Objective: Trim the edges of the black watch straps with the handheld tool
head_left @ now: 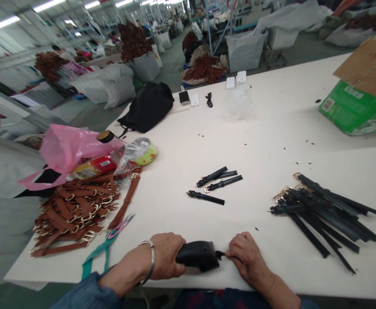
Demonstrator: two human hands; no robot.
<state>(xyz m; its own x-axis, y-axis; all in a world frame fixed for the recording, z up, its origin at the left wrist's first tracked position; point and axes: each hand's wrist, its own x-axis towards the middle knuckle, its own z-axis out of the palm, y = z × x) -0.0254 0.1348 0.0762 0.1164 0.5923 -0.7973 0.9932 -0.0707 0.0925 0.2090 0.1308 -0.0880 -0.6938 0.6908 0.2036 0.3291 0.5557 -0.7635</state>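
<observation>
My left hand, with a metal bangle at the wrist, grips a black handheld tool low over the table's front edge. At the tool's right end is a small dark tip. My right hand is closed, its thumb and fingers pinched around a thin dark piece that meets this tip; most of it is hidden by the fingers. Several short black buckle straps lie ahead of my hands. To the right is a pile of black straps with gold-coloured buckles.
Brown straps with metal rings are heaped at left, beside scissors with teal cloth on a handle. Behind them lie a pink bag and snack packets. A black bag and a green carton stand farther back on the white table.
</observation>
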